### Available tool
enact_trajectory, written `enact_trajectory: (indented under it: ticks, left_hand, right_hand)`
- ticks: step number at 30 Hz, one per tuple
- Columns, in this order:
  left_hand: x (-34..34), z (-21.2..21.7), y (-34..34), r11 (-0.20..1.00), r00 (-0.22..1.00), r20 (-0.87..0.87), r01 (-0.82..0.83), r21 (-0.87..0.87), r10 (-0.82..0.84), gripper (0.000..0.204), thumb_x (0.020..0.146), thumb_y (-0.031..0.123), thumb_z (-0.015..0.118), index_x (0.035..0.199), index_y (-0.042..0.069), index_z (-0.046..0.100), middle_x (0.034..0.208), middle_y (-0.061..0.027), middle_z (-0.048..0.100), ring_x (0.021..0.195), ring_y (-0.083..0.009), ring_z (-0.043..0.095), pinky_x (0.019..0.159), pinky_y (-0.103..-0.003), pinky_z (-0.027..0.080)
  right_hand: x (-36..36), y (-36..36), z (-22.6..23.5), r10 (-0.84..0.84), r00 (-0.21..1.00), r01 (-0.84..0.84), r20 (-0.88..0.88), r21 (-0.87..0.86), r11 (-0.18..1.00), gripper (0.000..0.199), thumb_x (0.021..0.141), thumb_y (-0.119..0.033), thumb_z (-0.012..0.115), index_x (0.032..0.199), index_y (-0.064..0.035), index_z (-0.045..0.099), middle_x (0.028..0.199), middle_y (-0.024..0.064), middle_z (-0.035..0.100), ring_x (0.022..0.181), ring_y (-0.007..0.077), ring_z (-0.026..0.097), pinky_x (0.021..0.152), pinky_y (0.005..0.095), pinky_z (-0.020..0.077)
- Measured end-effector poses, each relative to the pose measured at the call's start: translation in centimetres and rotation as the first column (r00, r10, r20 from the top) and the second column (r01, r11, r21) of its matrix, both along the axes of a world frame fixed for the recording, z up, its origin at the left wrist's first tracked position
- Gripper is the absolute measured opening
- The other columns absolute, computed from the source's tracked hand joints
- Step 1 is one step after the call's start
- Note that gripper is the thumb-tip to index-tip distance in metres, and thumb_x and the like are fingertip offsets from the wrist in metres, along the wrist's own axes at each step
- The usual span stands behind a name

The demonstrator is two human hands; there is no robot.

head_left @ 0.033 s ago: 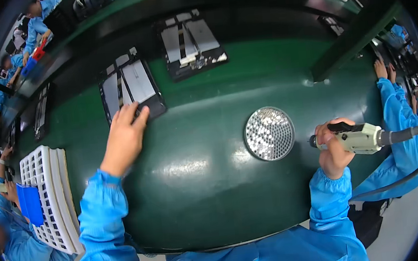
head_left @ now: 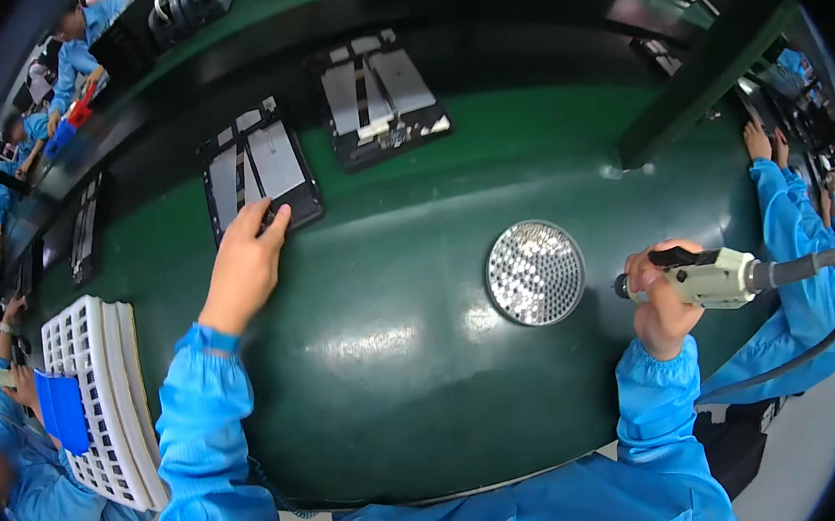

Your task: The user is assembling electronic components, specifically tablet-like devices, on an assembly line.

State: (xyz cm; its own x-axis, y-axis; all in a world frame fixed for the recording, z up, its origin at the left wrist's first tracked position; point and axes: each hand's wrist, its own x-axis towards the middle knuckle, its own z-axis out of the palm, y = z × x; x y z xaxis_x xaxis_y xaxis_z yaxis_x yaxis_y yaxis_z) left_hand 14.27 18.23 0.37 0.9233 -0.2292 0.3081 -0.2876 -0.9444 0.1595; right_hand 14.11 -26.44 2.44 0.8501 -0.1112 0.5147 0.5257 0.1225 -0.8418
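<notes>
A dark opened tablet point(head_left: 272, 159), its pale battery panels showing, lies at the left of the bench. My left hand point(head_left: 242, 262) rests on its near end, fingers stretched and thumb apart; the palm covers the near-left corner. My right hand point(head_left: 665, 302) is wrapped around a pale green power screwdriver point(head_left: 726, 279). The tool lies level, nose to the left, with a thick grey cable running from its rear. Left of its nose sits a round metal screw dish point(head_left: 535, 272) with a perforated plate. Farther back is a second opened tablet point(head_left: 395, 82).
Stacked white grid trays point(head_left: 98, 392) with a blue piece point(head_left: 62, 413) stand at the left edge. A dark post point(head_left: 707, 82) rises at the right rear. Another tablet point(head_left: 86, 227) lies far left. Co-workers in blue sleeves point(head_left: 781, 195) sit on both sides.
The view has shifted slightly. The tablet under my left hand has slid a little away from me, the hand moving with it. My right hand keeps its grip on the screwdriver.
</notes>
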Motion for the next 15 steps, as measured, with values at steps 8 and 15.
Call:
enact_trajectory:
  ticks: [8, 15]
  left_hand:
    - [8.0, -0.1, -4.9, 0.991, 0.994, 0.106, 0.017, -0.136, -0.003, 0.054, 0.076, 0.023, 0.071, 0.123, 0.001, 0.056, 0.13, -0.029, 0.045, 0.123, -0.0441, 0.043, 0.103, -0.045, 0.038]
    - [13.3, -2.7, -7.0, 0.997, 0.998, 0.063, -0.011, 0.077, 0.007, 0.069, 0.078, 0.04, 0.071, 0.134, 0.011, 0.045, 0.135, -0.0183, 0.042, 0.127, -0.0403, 0.039, 0.091, -0.053, 0.046]
  right_hand:
    - [0.0, -0.9, -1.5, -0.069, 0.987, 0.084, -0.147, 0.1, 0.991, 0.036, 0.072, 0.009, 0.062, 0.105, -0.0017, 0.053, 0.088, 0.0087, 0.061, 0.075, 0.0155, 0.06, 0.067, 0.0302, 0.0518]
    - [-0.1, -0.9, -0.1, -0.158, 0.971, 0.163, -0.177, 0.015, 0.986, 0.028, 0.069, 0.004, 0.066, 0.095, -0.0032, 0.056, 0.085, 0.002, 0.059, 0.077, 0.0111, 0.058, 0.072, 0.0269, 0.0475]
